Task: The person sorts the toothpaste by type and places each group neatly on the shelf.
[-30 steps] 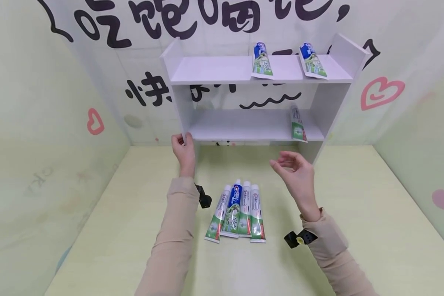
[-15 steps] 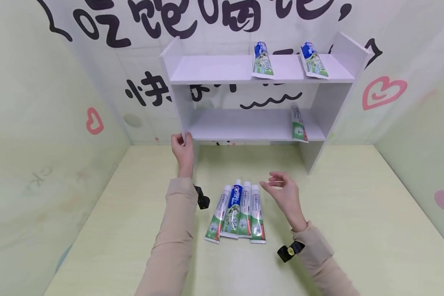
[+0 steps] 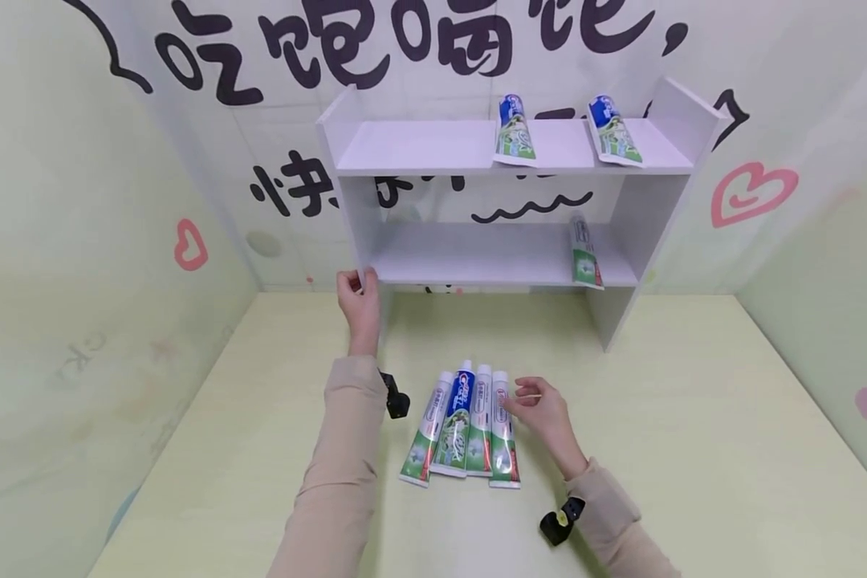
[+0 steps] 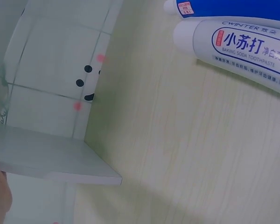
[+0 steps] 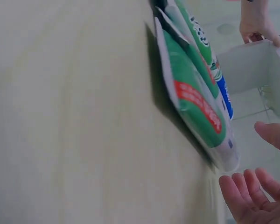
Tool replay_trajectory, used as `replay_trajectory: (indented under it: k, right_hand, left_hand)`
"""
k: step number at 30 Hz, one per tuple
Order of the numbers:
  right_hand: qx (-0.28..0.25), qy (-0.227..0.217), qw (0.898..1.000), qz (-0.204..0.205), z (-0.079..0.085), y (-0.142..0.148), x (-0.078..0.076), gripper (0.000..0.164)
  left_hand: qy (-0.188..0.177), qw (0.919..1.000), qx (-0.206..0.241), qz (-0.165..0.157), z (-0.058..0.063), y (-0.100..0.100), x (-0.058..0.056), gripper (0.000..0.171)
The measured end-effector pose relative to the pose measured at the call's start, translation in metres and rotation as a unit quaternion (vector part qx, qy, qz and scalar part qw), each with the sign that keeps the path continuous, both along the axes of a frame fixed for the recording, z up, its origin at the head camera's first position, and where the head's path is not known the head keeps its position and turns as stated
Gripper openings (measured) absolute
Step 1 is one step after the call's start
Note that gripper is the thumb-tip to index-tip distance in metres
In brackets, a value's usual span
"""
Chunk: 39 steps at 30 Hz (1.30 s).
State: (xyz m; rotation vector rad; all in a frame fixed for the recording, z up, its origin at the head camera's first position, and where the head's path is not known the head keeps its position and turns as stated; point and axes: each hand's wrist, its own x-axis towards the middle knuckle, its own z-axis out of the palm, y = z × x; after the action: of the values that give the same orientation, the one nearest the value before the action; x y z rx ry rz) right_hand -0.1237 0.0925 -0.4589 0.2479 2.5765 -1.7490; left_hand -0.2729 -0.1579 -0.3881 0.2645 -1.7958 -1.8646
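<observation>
Probably at the pick-up step, reading the head view as a clock with 12 toward the shelf unit (image 3: 426,146). Reaching with the right hand (image 3: 547,416) from 2 o'clock toward the white-and-green tube (image 3: 504,441) at the 3 o'clock end of a row of four on the counter (image 3: 694,449), with capped ends toward 12. Nothing gripped on that side, with thumb and fingers parted. Grasping the front edge of the shelf unit's 9 o'clock side panel (image 3: 361,217) with the left hand (image 3: 359,309), between 10 and 11 o'clock from the row, presumably for steadying.

Likely to call next for closing thumb and fingers round the capped half, without dragging along the close neighbouring tube (image 3: 480,425) at 9 o'clock.

Look to the head view alone for two blue-and-green tubes (image 3: 515,131) on the top shelf and one shelved tube (image 3: 585,253) below, toward 1 o'clock. Turn to the left wrist view to read BAKING SODA TOOTHPASTE on the end tube (image 4: 245,51), too small from above. Use the right wrist view for the gap between thumb and fingers; cannot tell whether touching the tube.
</observation>
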Motion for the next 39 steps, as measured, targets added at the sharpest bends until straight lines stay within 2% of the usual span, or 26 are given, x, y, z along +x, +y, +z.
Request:
replay_trajectory:
  k: [7, 14, 21, 24, 27, 31, 35, 39]
  right_hand:
    - [0.038, -0.037, 0.998, 0.026, -0.009, -0.006, 0.003, 0.052]
    - [0.064, -0.071, 0.993, 0.065, -0.001, -0.01, 0.006, 0.057]
    - [0.099, -0.101, 0.987, 0.072, 0.005, -0.012, 0.006, 0.053]
    - [0.105, -0.11, 0.985, 0.075, 0.005, -0.013, 0.005, 0.05]
    - [0.093, -0.119, 0.986, 0.072, 0.006, -0.013, 0.004, 0.045]
    - [0.084, -0.127, 0.986, 0.061, 0.007, -0.014, 0.003, 0.038]
    - [0.089, -0.128, 0.986, 0.055, 0.007, -0.014, 0.003, 0.037]
    - [0.092, -0.119, 0.986, 0.074, 0.006, -0.015, 0.005, 0.035]
  left_hand:
    - [0.0, 1.0, -0.003, -0.005, -0.001, -0.002, 0.001, 0.013]
    - [-0.003, 1.0, -0.006, -0.006, -0.002, -0.003, -0.001, 0.015]
    - [-0.003, 0.9999, -0.005, -0.01, -0.002, -0.003, -0.001, 0.014]
    - [-0.018, 0.9996, 0.001, -0.02, 0.002, -0.004, 0.002, 0.013]
    - [-0.031, 0.9989, 0.01, -0.033, 0.012, -0.003, 0.01, 0.011]
    - [-0.028, 0.9987, 0.016, -0.04, 0.021, -0.002, 0.018, 0.009]
    - [-0.014, 0.9994, 0.007, -0.031, 0.014, -0.002, 0.014, 0.01]
    - [-0.008, 0.9998, -0.008, -0.019, 0.003, -0.003, 0.005, 0.012]
